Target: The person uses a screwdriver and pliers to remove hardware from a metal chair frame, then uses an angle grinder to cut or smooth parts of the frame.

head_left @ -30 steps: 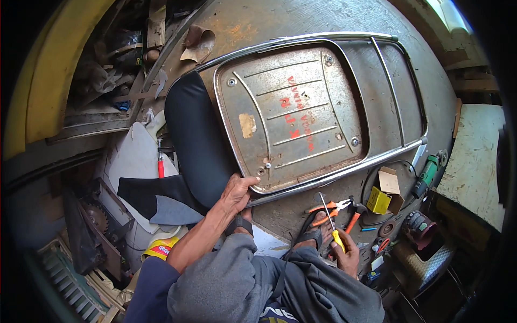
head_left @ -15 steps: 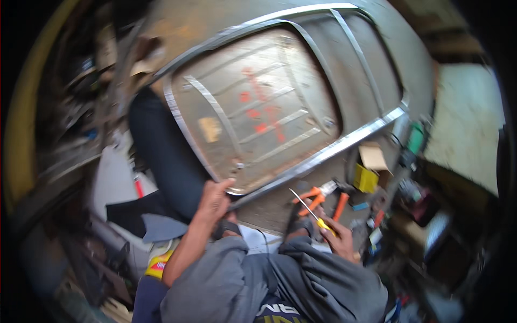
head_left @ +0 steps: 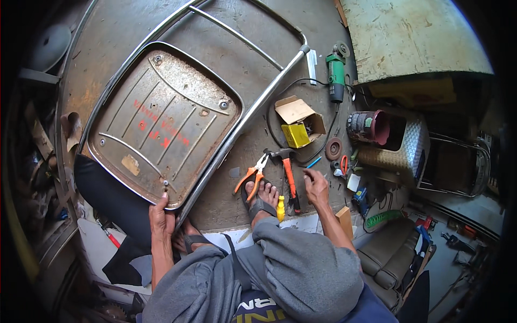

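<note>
A folding chair's rusty metal seat pan (head_left: 156,126) with red markings lies tilted within its chrome tube frame (head_left: 245,119). My left hand (head_left: 161,219) grips the pan's near corner, thumb on top beside a screw; its other fingers are partly hidden under the rim. The black padded part (head_left: 107,183) lies along the left edge. My right hand (head_left: 316,188) hovers empty, fingers loosely bent and a little apart, just below a blue pen-like stick (head_left: 314,162). Left of it are an orange-handled hammer (head_left: 290,175) and pliers (head_left: 258,171). A yellow screwdriver handle (head_left: 280,209) rests beside my foot.
An open cardboard box (head_left: 296,134) with a yellow side stands beyond the hammer. Farther right are a green angle grinder (head_left: 336,75) with its cord, a grinding disc (head_left: 334,148), orange-handled scissors (head_left: 343,166) and a tipped pinkish tin (head_left: 369,128). A wooden board (head_left: 420,37) borders the far right.
My right hand has let go of the yellow screwdriver, which now lies by my foot, and has moved up toward the blue stick. My left hand still holds the pan's corner; the view has turned.
</note>
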Available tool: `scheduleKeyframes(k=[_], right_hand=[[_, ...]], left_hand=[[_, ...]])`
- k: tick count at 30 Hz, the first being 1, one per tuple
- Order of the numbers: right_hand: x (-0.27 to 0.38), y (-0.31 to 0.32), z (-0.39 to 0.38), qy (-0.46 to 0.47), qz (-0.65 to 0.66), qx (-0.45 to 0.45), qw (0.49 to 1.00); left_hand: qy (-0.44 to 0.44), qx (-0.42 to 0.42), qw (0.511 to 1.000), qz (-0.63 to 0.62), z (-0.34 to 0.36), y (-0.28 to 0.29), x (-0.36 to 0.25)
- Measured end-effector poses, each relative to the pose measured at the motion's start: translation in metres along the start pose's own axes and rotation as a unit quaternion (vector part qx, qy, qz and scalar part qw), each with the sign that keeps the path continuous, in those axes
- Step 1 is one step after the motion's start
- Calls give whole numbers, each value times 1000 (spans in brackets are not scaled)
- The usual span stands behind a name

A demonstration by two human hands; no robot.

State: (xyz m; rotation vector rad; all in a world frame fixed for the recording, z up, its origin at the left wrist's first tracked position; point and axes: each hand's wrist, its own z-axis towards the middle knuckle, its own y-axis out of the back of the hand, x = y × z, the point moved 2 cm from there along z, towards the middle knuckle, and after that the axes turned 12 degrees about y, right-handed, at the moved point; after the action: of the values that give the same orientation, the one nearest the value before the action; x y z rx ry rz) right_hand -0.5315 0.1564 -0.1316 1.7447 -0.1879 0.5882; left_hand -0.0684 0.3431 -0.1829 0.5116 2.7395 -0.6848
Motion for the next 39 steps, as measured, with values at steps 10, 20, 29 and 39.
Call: scheduleKeyframes(k=[10,20,29,39], right_hand=[[-2,-15,21,150,-41,-51,987],[326,-104,70,475,152,205,842],[348,-167,52,573,6,256,779],[372,-179,42,551,-156,318,756]], left_hand=[[6,12,999,-51,-4,-3,-8],[-30,31,999,-25,-2,-8,4],[-55,-142,976,155,30,31,35],[-43,-166,966,191,15,19,22]])
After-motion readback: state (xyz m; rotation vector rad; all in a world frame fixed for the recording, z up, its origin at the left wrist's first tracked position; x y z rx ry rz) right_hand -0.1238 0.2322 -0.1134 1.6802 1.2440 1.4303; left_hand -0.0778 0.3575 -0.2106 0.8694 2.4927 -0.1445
